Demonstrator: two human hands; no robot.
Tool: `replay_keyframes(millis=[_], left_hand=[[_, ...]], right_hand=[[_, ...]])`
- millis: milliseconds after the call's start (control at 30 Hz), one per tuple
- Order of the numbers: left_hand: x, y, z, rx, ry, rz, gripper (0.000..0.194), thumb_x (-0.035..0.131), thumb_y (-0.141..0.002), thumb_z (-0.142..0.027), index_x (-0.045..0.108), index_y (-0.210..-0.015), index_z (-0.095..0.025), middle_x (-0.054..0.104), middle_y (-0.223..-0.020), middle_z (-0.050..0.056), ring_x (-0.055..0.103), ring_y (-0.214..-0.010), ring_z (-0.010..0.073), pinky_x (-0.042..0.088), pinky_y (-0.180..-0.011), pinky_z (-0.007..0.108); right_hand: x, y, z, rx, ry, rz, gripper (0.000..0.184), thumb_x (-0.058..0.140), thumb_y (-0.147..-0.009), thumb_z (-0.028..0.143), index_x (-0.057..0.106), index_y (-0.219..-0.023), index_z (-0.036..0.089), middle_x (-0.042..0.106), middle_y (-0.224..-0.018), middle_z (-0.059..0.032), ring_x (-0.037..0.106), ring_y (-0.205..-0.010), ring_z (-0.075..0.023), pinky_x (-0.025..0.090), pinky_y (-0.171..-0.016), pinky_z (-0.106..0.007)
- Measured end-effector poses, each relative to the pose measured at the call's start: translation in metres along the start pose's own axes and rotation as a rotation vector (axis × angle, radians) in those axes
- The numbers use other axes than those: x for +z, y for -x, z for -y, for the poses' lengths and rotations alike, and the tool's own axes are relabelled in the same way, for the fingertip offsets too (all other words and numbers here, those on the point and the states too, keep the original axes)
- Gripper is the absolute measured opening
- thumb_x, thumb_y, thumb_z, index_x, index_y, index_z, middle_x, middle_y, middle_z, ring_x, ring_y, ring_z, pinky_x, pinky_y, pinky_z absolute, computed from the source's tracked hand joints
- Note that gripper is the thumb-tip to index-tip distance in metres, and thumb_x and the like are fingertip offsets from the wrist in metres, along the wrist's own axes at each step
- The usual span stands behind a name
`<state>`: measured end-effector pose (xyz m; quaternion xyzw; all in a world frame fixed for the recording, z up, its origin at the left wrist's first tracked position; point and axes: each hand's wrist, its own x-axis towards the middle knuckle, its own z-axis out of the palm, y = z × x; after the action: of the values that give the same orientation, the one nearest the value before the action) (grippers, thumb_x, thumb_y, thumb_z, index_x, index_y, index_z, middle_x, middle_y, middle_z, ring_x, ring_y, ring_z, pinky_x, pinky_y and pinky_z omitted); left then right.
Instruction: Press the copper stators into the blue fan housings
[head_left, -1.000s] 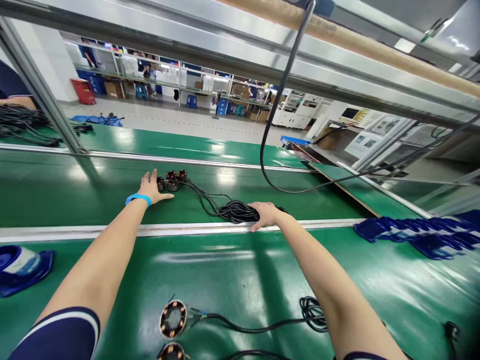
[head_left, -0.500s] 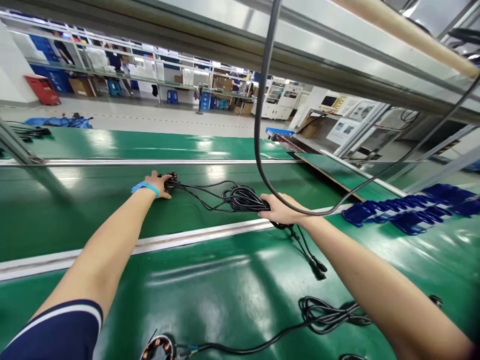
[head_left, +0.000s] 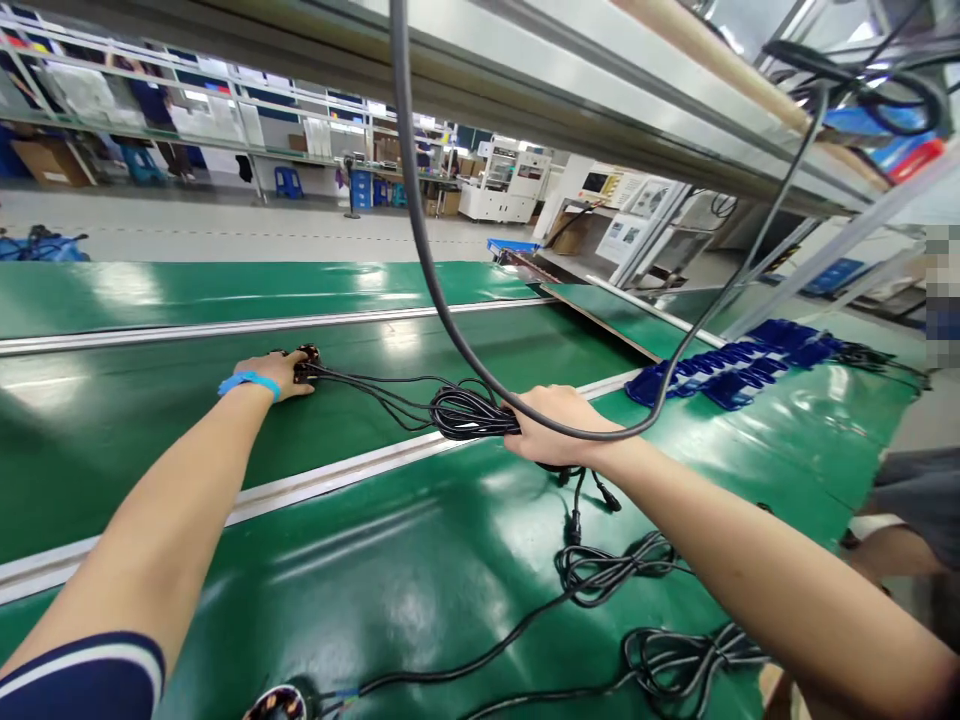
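Observation:
My left hand [head_left: 276,377], with a blue band at the wrist, closes around copper-wound motor stators [head_left: 307,360] over the green belt. Its fingers partly hide them, and I cannot tell how many there are. Black cables [head_left: 367,381] run from the stators to a coiled cable bundle [head_left: 471,412]. My right hand [head_left: 553,427] is wrapped around that bundle, above the white rail. Below it hang black connector ends [head_left: 574,525]. At the bottom edge lies another stator [head_left: 279,703], its lead running to a cable coil [head_left: 611,572] on the near green surface.
A thick grey cable [head_left: 442,300] loops down in front of my right hand. Dark blue pieces [head_left: 739,365] lie in rows to the right. A second cable coil [head_left: 679,665] rests near the bottom. Overhead runs a metal beam [head_left: 525,110]. Part of a person [head_left: 911,520] shows at right.
The view has turned to the right. My right hand has brought the cable bundle nearer, now over the white rail, and the cables between my hands run straighter. Both hands keep their hold.

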<state>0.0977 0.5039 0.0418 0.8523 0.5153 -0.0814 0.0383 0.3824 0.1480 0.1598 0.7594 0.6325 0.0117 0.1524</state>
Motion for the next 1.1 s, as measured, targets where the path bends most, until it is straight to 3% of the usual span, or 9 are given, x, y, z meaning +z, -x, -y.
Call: replay_keyframes(millis=[233,400,533,633,733,800,867,967,1100], left_hand=[[0.002,0.088,-0.041,0.064,-0.119,-0.054,0.077,0.054,-0.085,-0.068,0.04,-0.153,-0.035,0.054,-0.143,0.02,0.063,-0.114,0.0473,0.053,-0.093,0.057],[0.004,0.188,-0.07,0.078,-0.127,-0.083,0.077,0.042,-0.087,-0.073,0.035,-0.155,-0.037,0.053,-0.144,0.019,0.067,-0.104,0.0454,0.054,-0.086,0.056],[0.026,0.255,-0.087,0.054,-0.09,-0.052,0.082,0.038,-0.086,-0.074,0.035,-0.156,-0.032,0.058,-0.137,0.02,0.069,-0.099,0.0459,0.054,-0.084,0.057],[0.046,0.283,-0.098,-0.017,-0.022,0.043,0.086,0.038,-0.083,-0.074,0.037,-0.156,-0.029,0.059,-0.135,0.021,0.069,-0.1,0.0477,0.054,-0.085,0.058],[0.052,0.295,-0.105,-0.046,0.033,0.118,0.09,0.039,-0.081,-0.078,0.034,-0.157,-0.03,0.057,-0.14,0.021,0.069,-0.103,0.0484,0.053,-0.087,0.059],[0.049,0.298,-0.107,-0.041,0.056,0.14,0.096,0.045,-0.077,-0.08,0.033,-0.158,-0.028,0.055,-0.142,0.023,0.067,-0.108,0.0487,0.053,-0.091,0.058],[0.044,0.3,-0.107,-0.037,0.072,0.165,0.099,0.049,-0.076,-0.079,0.033,-0.158,-0.025,0.054,-0.144,0.025,0.066,-0.112,0.0491,0.052,-0.094,0.057],[0.04,0.306,-0.11,-0.02,0.087,0.201,0.099,0.049,-0.077,-0.079,0.033,-0.158,-0.025,0.053,-0.146,0.026,0.064,-0.118,0.0479,0.05,-0.099,0.056],[0.036,0.323,-0.109,0.032,0.122,0.259,0.105,0.056,-0.069,-0.086,0.04,-0.155,-0.029,0.057,-0.145,0.021,0.061,-0.125,0.0452,0.049,-0.103,0.053]], right_hand=[[0.001,0.103,-0.014,0.015,0.185,0.106,0.028,0.053,-0.089,0.033,0.063,-0.106,0.015,0.074,-0.088,-0.0141,0.074,-0.084,-0.038,0.05,-0.067,-0.041],[-0.028,0.194,-0.038,0.285,0.277,0.205,0.026,0.062,-0.087,0.04,0.061,-0.104,0.02,0.074,-0.087,-0.0121,0.074,-0.089,-0.0425,0.053,-0.069,-0.048],[-0.039,0.216,-0.067,0.454,0.315,0.094,0.031,0.068,-0.085,0.046,0.059,-0.103,0.023,0.073,-0.084,-0.0118,0.073,-0.083,-0.0399,0.049,-0.064,-0.043],[0.005,0.195,-0.091,0.379,0.239,-0.007,0.038,0.07,-0.084,0.05,0.06,-0.11,0.023,0.073,-0.095,-0.013,0.072,-0.084,-0.0372,0.046,-0.062,-0.037],[0.086,0.158,-0.108,0.188,0.033,-0.073,0.033,0.063,-0.092,0.04,0.062,-0.12,0.021,0.071,-0.108,-0.014,0.069,-0.099,-0.0333,0.049,-0.076,-0.037],[0.138,0.137,-0.114,0.102,-0.131,-0.054,0.046,0.066,-0.092,0.044,0.062,-0.129,0.018,0.069,-0.118,-0.016,0.066,-0.11,-0.0318,0.049,-0.09,-0.04],[0.174,0.124,-0.118,0.058,-0.203,-0.051,0.052,0.064,-0.094,0.043,0.058,-0.14,0.021,0.065,-0.128,-0.0146,0.062,-0.119,-0.0296,0.048,-0.098,-0.041],[0.194,0.127,-0.128,0.016,-0.26,-0.032,0.048,0.061,-0.094,0.039,0.06,-0.139,0.023,0.068,-0.122,-0.0114,0.064,-0.116,-0.0283,0.049,-0.1,-0.042],[0.191,0.151,-0.149,-0.068,-0.461,0.095,0.057,0.063,-0.091,0.055,0.061,-0.14,0.026,0.07,-0.121,-0.0106,0.066,-0.115,-0.0297,0.049,-0.104,-0.045]])
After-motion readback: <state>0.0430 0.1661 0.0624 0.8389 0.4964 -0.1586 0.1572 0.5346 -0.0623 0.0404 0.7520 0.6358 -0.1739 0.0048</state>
